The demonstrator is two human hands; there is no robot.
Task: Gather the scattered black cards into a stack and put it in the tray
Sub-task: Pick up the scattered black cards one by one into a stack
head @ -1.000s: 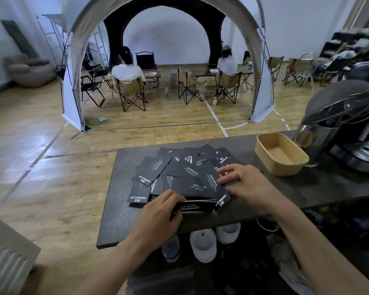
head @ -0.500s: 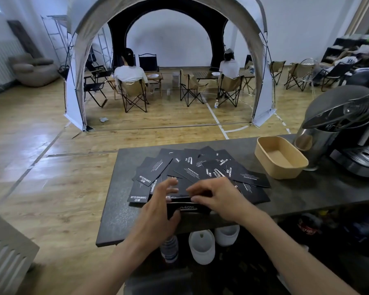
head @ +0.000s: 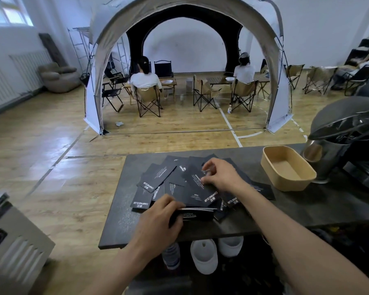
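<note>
A dark table (head: 119,231) stood in front of you, with a tan oblong tray (head: 271,167) on its right part. Well to the left of the tray, and nearer you than it, your left hand (head: 158,220) gripped a thin stack (head: 197,214) of black cards at the table's near edge. Its fingers were curled round the stack's left end.

Left of the tray and a little farther from you than the stack, more loose cards (head: 158,177) lay fanned and overlapping on the table. Their white lettering faced up.

Between that fan and the tray, your right hand (head: 219,177) sat low over the spread. Its fingers were bent and close together, and thumb and fingertips pinched the edge of one card (head: 198,188) that lay on the others. A few more cards showed from under your right forearm, near the tray but not touching it.

Just right of the tray stood a dark machine (head: 349,133).
</note>
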